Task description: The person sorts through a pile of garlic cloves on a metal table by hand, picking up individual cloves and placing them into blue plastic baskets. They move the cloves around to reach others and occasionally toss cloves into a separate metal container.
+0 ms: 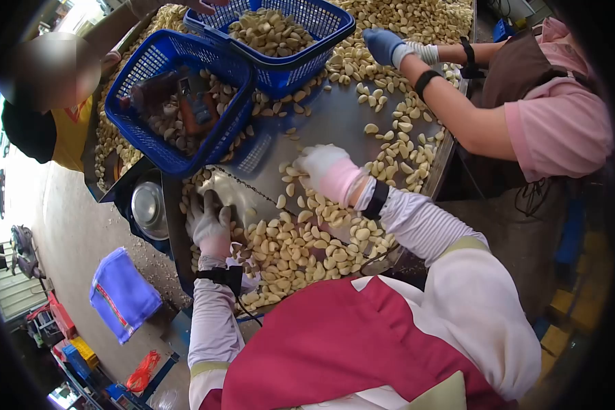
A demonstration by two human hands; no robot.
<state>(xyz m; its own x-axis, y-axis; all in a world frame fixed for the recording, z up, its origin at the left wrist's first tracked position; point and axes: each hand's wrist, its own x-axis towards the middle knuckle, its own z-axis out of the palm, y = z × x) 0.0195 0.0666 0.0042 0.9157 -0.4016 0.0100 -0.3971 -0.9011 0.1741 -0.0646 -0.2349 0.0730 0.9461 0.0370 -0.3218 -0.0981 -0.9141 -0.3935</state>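
Note:
Pale garlic cloves lie spread over a shiny metal table. My left hand, in a whitish glove, rests on the table's left side with its fingers spread, beside cloves. My right hand, in a white glove with a pink cuff, is over the middle of the table. Its fingers are bent downward and together near several loose cloves; their tips are hidden, so I cannot make out what is in them. A thin dark chain or cord lies between my hands.
Two blue baskets, one nearer and one behind, hold cloves; the nearer also holds a dark device. At right, a co-worker's blue-gloved hand touches cloves. Another person is at upper left. A metal bowl sits left of the table.

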